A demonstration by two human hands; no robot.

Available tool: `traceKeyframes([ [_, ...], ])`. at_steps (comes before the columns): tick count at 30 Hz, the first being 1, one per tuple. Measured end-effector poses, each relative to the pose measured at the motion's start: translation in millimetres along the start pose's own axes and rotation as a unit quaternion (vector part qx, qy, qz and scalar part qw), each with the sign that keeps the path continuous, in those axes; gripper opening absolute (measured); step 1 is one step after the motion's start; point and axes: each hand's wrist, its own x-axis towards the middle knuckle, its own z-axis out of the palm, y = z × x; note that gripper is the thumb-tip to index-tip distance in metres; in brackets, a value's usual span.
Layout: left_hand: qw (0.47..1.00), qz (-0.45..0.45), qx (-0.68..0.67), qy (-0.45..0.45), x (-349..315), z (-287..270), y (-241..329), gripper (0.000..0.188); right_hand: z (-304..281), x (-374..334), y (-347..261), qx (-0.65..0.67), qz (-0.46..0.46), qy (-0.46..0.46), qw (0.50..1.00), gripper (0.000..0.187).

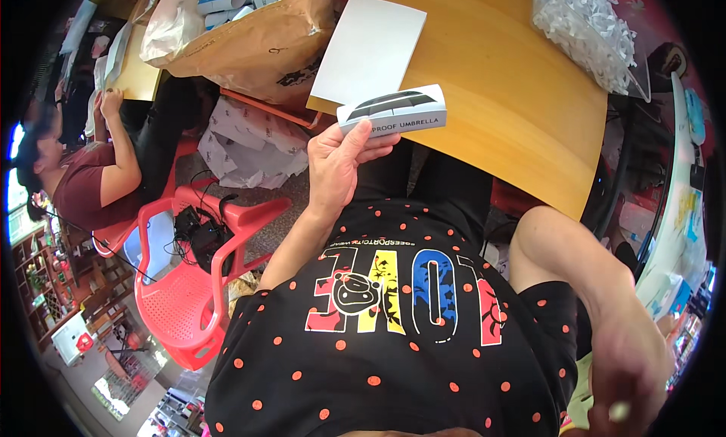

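Note:
My left hand [336,165] grips a small grey-white carton [404,112] with a dark umbrella picture on it. The thumb lies across its near face, and the fingers pass underneath. The carton is held just above the near edge of the yellow wooden table [514,97]. Beyond it a white rectangular stack of paper or card [368,48] lies on the tabletop. At the lower right my right hand [628,369] is bent back close to my body, away from the table. Its fingers are dim and blurred, with a small pale spot by them, so their grip is unclear.
A large brown paper bag [265,51] with blue-and-white rolls stands left of the table. A clear bag of white pieces [586,32] sits at the far right. To the left are a red plastic chair [178,293] holding black cables and another seated person [91,165].

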Motion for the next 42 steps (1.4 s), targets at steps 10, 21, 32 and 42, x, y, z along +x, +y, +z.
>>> traceKeyframes([
  [10, 0.996, 0.048, 0.079, -0.010, -3.1, 5.5, 2.6, 0.025, -39.4, -145.8, 55.5, -0.629, 0.462, 0.048, 0.623, 0.017],
  [21, 0.927, 0.208, 0.313, -0.019, -6.6, 10.2, -5.2, 0.018, -45.1, -185.0, 60.3, -0.613, 0.455, -0.039, 0.644, 0.012],
  [32, 0.931, 0.216, 0.296, -0.012, -1.3, 16.5, -6.2, 0.018, -51.9, -187.8, 66.2, -0.608, 0.458, -0.083, 0.644, 0.021],
  [42, 0.908, 0.256, 0.332, -0.004, -2.0, 13.3, -6.3, 0.016, -48.7, -193.9, 74.5, -0.639, 0.413, -0.063, 0.646, 0.017],
])
